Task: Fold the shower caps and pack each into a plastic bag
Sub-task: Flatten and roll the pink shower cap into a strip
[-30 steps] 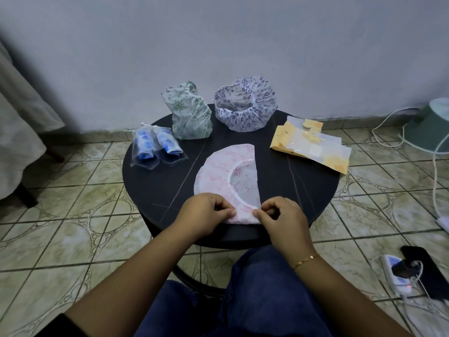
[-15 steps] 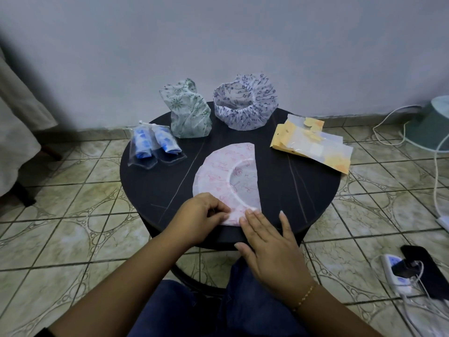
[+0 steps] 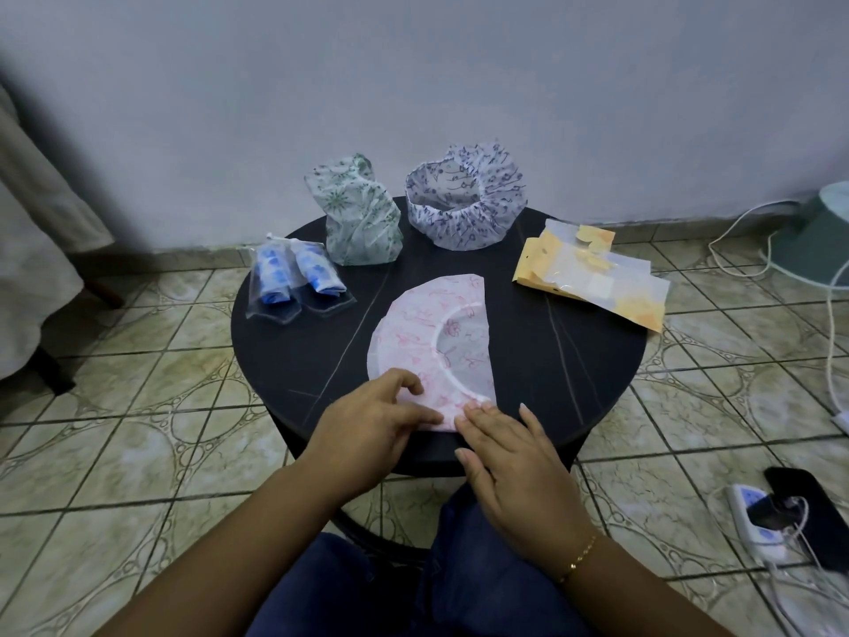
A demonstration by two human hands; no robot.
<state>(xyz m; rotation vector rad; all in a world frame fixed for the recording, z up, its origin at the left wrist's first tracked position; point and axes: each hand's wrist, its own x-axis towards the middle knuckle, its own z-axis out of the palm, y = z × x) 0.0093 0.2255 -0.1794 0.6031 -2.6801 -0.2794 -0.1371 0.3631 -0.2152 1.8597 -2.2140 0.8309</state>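
the tiled floor [image 3: 138, 452] spreads under a round black surface [image 3: 574, 388] in front of my knees. at the surface's far edge stand a purple-patterned shower cap [image 3: 464, 200], open like a bowl, and a green-patterned shower cap [image 3: 358, 218] bunched upright beside it. the pink shower cap [image 3: 422, 337] lies flat in the middle, folded to a half-moon. to the right lie yellow plastic bags [image 3: 592, 278], overhanging the rim; to the left, two clear bags with rolled blue caps [image 3: 294, 278]. my left hand [image 3: 372, 425] rests on the pink cap's near corner, its grip loosely bent over the fabric. my right hand [image 3: 510, 452] lies flat, its grip apart, fingertips pressing that same corner.
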